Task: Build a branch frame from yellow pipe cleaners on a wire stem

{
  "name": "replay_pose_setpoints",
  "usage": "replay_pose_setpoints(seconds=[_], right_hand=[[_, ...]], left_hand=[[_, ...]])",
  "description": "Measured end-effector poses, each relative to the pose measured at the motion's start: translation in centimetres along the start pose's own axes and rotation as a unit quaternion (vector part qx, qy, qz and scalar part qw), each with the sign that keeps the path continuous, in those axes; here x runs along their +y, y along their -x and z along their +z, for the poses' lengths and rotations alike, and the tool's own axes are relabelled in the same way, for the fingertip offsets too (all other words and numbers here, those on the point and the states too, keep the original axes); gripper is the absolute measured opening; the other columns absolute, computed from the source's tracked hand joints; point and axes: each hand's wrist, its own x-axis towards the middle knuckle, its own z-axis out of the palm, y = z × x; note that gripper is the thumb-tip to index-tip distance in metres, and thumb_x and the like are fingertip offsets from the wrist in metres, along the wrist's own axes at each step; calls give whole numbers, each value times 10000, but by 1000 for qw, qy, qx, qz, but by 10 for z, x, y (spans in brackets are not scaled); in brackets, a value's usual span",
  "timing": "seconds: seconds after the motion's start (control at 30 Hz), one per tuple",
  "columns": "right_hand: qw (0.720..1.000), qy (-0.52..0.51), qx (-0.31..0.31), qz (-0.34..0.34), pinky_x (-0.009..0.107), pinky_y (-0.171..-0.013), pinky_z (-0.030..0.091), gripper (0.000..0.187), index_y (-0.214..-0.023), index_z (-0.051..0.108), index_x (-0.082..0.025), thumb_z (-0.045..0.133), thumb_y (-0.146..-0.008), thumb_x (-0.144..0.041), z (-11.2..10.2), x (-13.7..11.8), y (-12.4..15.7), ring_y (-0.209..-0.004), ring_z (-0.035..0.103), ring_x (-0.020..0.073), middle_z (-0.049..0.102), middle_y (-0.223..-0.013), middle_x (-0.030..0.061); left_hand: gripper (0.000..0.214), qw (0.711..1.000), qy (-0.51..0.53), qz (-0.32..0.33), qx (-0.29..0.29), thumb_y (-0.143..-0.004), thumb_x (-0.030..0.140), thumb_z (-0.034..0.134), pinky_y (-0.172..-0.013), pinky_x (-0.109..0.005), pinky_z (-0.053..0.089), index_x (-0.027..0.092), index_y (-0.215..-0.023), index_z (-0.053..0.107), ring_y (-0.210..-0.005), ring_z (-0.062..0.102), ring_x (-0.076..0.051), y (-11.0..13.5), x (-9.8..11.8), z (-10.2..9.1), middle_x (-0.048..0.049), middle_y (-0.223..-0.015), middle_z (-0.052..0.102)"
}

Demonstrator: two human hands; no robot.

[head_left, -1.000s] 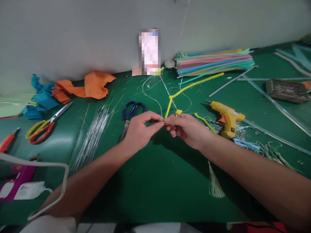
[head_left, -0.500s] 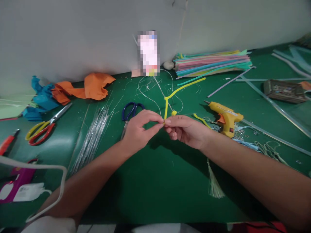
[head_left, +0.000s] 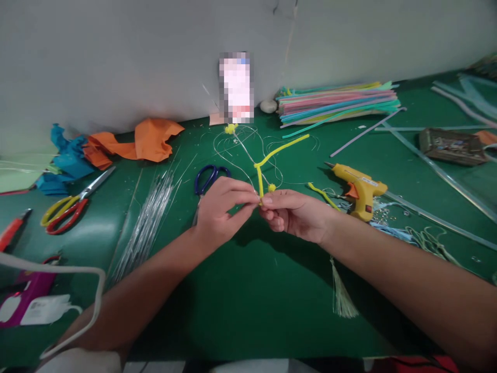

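A yellow pipe cleaner (head_left: 260, 178) rises from between my two hands, its upper part bent off to the right. My left hand (head_left: 225, 210) pinches its lower end from the left, thumb against forefinger. From the right, my right hand (head_left: 291, 212) pinches at the same spot, its other fingers curled. Thin silvery wire (head_left: 244, 147) runs up beside the pipe cleaner and loops out on both sides. One yellow tuft (head_left: 231, 128) tops the wire near the phone; another yellow tuft (head_left: 272, 187) shows just above my right thumb. The exact pinch point is hidden by my fingertips.
Blue-handled scissors (head_left: 209, 178) lie partly behind my left hand. A yellow glue gun (head_left: 356, 189) rests right of my right hand. Further out are a wire bundle (head_left: 149, 220), red-and-yellow scissors (head_left: 75, 202), a pipe-cleaner bundle (head_left: 337, 103) and a phone (head_left: 236, 85) against the wall.
The bent pipe cleaner and attached wire have swung a little left and down, bringing the far tuft into clearer view. Both hands keep their pinch, nearly in the same place.
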Motion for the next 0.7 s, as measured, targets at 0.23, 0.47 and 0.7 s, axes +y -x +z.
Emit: replay_pose_setpoints(seconds=[0.23,0.47,0.7], right_hand=[[1000,11,-20,5,131,-411,397,301,-609,666,-127,911,-572,-298,-2,-1,-2,-427,497,23,603,-544,-36],[991,55,7,-123,163,-474,437,246,-623,686,-140,888,-620,-280,-2,5,-5,-459,528,34,633,-600,-29],[980,82,64,-170,191,-499,445,235,-638,709,-162,897,-593,-295,-4,8,-9,-486,546,54,645,-610,-21]], left_hand=[[157,998,-39,39,42,-845,81,673,-735,-269,560,219,-916,700,-844,671,-133,3,2,5,-21,-912,704],[143,997,-4,-54,59,-859,77,654,-713,-255,551,207,-893,702,-797,668,-118,2,8,10,-8,-873,730],[112,934,195,-295,48,-822,150,704,-791,-262,583,206,-911,741,-824,707,-126,1,13,12,-7,-916,762]])
